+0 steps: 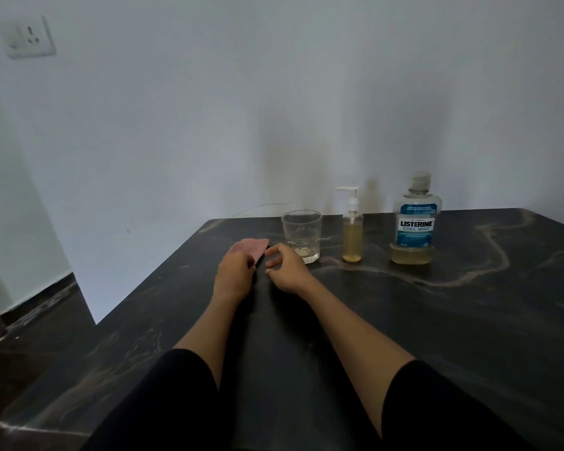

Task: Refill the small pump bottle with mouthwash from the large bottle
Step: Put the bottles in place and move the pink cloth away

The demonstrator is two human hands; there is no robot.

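The small pump bottle stands upright at the back of the dark table, white pump on, yellowish liquid filling most of its body. To its right stands the large mouthwash bottle with a blue label, cap on, a little yellowish liquid at the bottom. My left hand rests on the table, fingers on a pink cloth. Just to the right of it lies my right hand, fingers apart and holding nothing, left of and in front of the bottles.
A clear drinking glass stands between the cloth and the pump bottle, close to my right fingertips. The dark marble table meets a white wall at the back; its left edge drops to the floor. A wall socket sits upper left.
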